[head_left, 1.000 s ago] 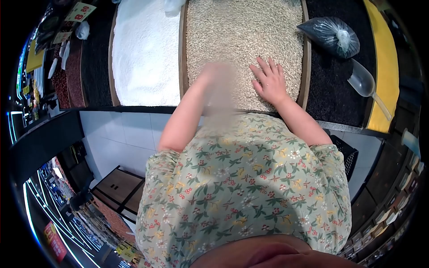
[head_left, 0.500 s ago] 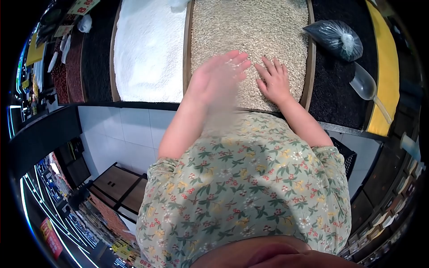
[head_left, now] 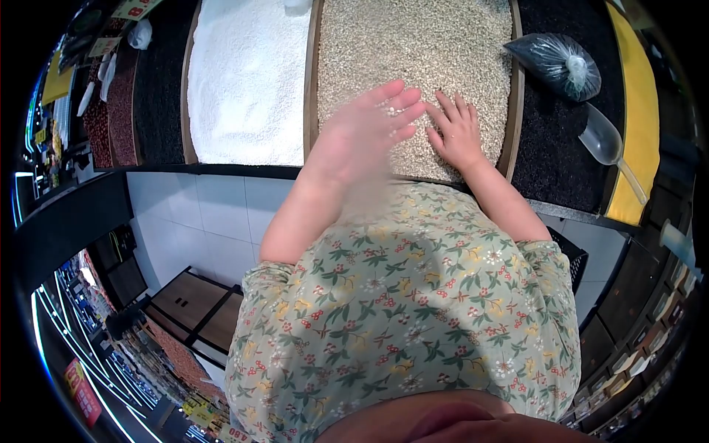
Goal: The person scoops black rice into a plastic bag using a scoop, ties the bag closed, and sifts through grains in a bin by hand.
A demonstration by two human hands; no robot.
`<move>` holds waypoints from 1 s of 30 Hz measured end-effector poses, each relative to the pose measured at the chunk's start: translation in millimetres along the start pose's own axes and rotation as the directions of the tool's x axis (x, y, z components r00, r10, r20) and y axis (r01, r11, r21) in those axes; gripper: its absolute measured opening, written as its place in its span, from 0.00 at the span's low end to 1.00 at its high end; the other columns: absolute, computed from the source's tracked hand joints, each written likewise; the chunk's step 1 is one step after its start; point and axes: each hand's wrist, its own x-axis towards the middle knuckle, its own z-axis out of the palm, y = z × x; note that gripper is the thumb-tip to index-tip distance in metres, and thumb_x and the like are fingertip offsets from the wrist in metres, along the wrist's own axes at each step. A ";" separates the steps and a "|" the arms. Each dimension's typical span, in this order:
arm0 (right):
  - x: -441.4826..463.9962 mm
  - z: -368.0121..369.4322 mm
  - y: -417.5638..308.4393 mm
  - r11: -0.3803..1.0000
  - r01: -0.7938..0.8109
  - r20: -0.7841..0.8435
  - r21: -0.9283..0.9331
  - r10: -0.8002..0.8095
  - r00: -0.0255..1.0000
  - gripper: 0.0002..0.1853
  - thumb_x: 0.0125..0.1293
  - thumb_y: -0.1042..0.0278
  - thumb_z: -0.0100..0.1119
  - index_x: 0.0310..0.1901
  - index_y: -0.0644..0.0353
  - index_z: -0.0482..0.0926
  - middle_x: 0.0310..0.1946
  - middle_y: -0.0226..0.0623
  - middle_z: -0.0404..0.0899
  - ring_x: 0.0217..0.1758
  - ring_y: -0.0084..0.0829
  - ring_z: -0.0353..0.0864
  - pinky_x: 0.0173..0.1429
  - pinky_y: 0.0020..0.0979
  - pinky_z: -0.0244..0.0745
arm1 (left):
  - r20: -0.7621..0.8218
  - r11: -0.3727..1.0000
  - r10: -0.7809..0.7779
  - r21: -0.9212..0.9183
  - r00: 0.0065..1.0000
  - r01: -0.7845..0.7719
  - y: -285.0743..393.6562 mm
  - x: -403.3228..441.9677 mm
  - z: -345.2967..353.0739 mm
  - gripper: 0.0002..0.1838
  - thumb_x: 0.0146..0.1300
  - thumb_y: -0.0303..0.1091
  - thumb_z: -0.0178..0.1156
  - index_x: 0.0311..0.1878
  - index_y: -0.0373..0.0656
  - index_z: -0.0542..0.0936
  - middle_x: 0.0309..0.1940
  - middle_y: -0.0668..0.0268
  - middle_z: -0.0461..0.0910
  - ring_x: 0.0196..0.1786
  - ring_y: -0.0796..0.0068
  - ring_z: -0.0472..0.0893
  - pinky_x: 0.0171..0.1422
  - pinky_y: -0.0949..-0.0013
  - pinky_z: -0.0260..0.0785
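Note:
My left hand [head_left: 369, 127] is turned palm up over the near left part of a bin of pale beige grains [head_left: 413, 44]. Its fingers are apart, with a few grains stuck to them; a hazy smear covers part of the palm. On the right side of the same bin, my right hand [head_left: 456, 134] lies palm down on the grains, fingers spread, holding nothing. A small gap separates the two hands.
White grains or powder [head_left: 247, 81] fill the bin to the left. On dark grains [head_left: 554, 148] to the right rest a tied plastic bag [head_left: 561, 65] and a clear scoop [head_left: 604, 136]. Wooden dividers [head_left: 509, 96] separate bins; a yellow strip [head_left: 641, 111] lies far right.
My left hand has turned palm up and its fingers have come into clearer view, moving slightly right towards my right hand. My right hand has stayed nearly still on the grains.

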 end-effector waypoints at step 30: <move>0.1 0.4 0.9 1.000 -0.005 0.017 0.015 0.005 1.000 0.25 0.59 0.55 0.57 0.59 0.41 0.72 0.65 0.35 0.64 0.68 0.49 0.59 0.68 0.55 0.52 | -0.259 0.990 0.109 -0.054 0.960 -0.127 9.1 0.9 -56.6 0.25 0.72 0.36 0.34 0.65 0.28 0.59 0.65 0.42 0.61 0.69 0.47 0.62 0.68 0.50 0.62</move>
